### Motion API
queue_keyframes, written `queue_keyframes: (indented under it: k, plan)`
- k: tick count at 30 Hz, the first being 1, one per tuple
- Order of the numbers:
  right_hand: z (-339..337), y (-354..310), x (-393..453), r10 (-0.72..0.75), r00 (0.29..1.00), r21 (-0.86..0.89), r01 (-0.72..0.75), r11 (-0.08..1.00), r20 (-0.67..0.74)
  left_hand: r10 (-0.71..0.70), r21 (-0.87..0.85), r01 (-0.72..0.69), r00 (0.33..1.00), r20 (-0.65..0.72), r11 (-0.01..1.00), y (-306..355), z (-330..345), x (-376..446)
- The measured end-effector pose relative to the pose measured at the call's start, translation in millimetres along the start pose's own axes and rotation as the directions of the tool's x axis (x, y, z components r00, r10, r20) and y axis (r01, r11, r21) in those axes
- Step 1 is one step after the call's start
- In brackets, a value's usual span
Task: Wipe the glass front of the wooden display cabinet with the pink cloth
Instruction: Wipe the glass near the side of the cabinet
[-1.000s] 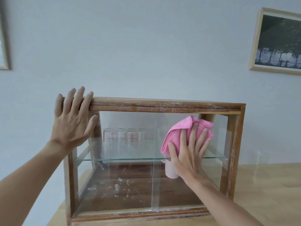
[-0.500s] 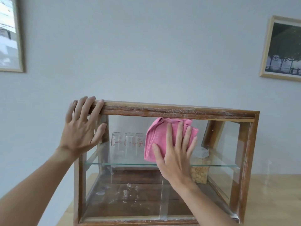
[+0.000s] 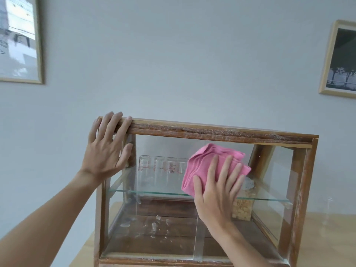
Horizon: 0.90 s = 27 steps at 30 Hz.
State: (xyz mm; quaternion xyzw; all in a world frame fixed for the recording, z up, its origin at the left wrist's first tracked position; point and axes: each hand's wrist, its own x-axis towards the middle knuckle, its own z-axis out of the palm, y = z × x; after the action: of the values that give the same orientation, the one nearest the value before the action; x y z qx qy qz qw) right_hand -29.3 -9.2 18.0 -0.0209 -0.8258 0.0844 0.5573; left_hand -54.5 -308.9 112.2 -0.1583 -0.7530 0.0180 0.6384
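- The right hand [image 3: 217,191], flat with fingers spread, presses the pink cloth [image 3: 208,166] against the upper middle of the glass front [image 3: 163,218].
- The left hand [image 3: 107,149], open, braces the wooden display cabinet [image 3: 221,132] at its top left corner.
- Wiping looks midway: smudges show low on the left, so the lower glass seems left to do.

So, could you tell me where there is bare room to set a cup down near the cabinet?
Free: the table right of the cabinet, past a faint clear glass. Crowded: the front, where the left hand grips the corner and the right hand presses the pink cloth.
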Motion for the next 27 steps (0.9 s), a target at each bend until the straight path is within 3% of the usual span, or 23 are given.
queue_keyframes:
  k: [2, 4, 6, 7, 8, 11, 12, 13, 14, 16, 17, 18, 19, 21, 22, 23, 24, 26, 27]
  plan:
    - [9, -22, -11, -0.309, 0.950, -0.015, 0.310, 0.951, 0.040, -0.013, -0.014, 0.013, 1.000, 0.007, 1.000, -1, 1, -1]
    - [18, -34, -17, -0.630, 0.769, -0.033, 0.636, 0.771, 0.114, -0.027, -0.027, 0.027, 1.000, 0.009, 0.999, 0, 1, -3]
    - [22, -41, -5, -0.795, 0.581, -0.065, 0.813, 0.579, 0.174, -0.036, -0.068, 0.036, 0.999, 0.012, 0.997, -1, 0, -3]
    - [21, -46, 6, -0.831, 0.529, -0.084, 0.849, 0.522, 0.175, -0.036, -0.097, 0.037, 0.999, 0.017, 0.995, -1, 0, -2]
    - [17, -52, 19, -0.836, 0.526, -0.092, 0.850, 0.518, 0.155, -0.034, -0.125, 0.036, 0.999, 0.022, 0.991, -2, -1, -1]
    - [10, -71, 44, -0.694, 0.717, -0.069, 0.697, 0.714, 0.059, -0.035, -0.197, 0.039, 0.999, 0.025, 0.980, -4, 1, -2]
    - [11, -77, 43, -0.669, 0.742, -0.056, 0.671, 0.740, 0.053, -0.043, -0.227, 0.046, 0.999, 0.022, 0.973, -4, 2, -2]
    - [14, -81, 38, -0.709, 0.702, -0.044, 0.712, 0.701, 0.066, -0.055, -0.258, 0.058, 0.998, 0.020, 0.964, -5, 2, -3]
    - [18, -83, 31, -0.796, 0.597, -0.034, 0.802, 0.597, 0.096, -0.065, -0.285, 0.068, 0.998, 0.020, 0.956, -5, 1, -2]
    - [22, -82, 29, -0.932, 0.285, -0.040, 0.958, 0.283, 0.224, -0.069, -0.316, 0.075, 0.997, 0.028, 0.946, -8, -2, -1]
    - [24, -83, 39, -0.952, 0.178, -0.072, 0.984, 0.165, 0.249, -0.063, -0.322, 0.072, 0.997, 0.037, 0.944, -10, -4, 0]
    - [24, -86, 52, -0.964, 0.141, -0.104, 0.987, 0.120, 0.225, -0.053, -0.324, 0.066, 0.997, 0.049, 0.944, -13, -7, 1]
    - [22, -93, 65, -0.966, 0.186, -0.112, 0.980, 0.167, 0.183, -0.040, -0.326, 0.059, 0.997, 0.063, 0.944, -15, -10, 1]
    - [15, -106, 85, -0.913, 0.394, -0.055, 0.919, 0.390, 0.108, -0.013, -0.331, 0.040, 0.996, 0.083, 0.943, -18, -14, 2]
    - [14, -111, 86, -0.885, 0.456, -0.037, 0.890, 0.455, 0.090, -0.002, -0.334, 0.033, 0.996, 0.093, 0.942, -19, -16, 3]
    - [16, -114, 80, -0.888, 0.448, -0.029, 0.894, 0.447, 0.101, 0.009, -0.333, 0.027, 0.994, 0.105, 0.943, -20, -18, 4]
    - [20, -115, 68, -0.916, 0.379, -0.029, 0.925, 0.378, 0.134, 0.025, -0.328, 0.015, 0.993, 0.119, 0.944, -21, -20, 4]
    - [27, -113, 46, -0.962, 0.127, -0.022, 0.992, 0.125, 0.241, 0.065, -0.316, -0.018, 0.988, 0.139, 0.949, -24, -22, 4]
    - [31, -113, 43, -0.960, 0.038, -0.033, 0.999, 0.030, 0.278, 0.077, -0.317, -0.027, 0.986, 0.146, 0.948, -25, -23, 4]
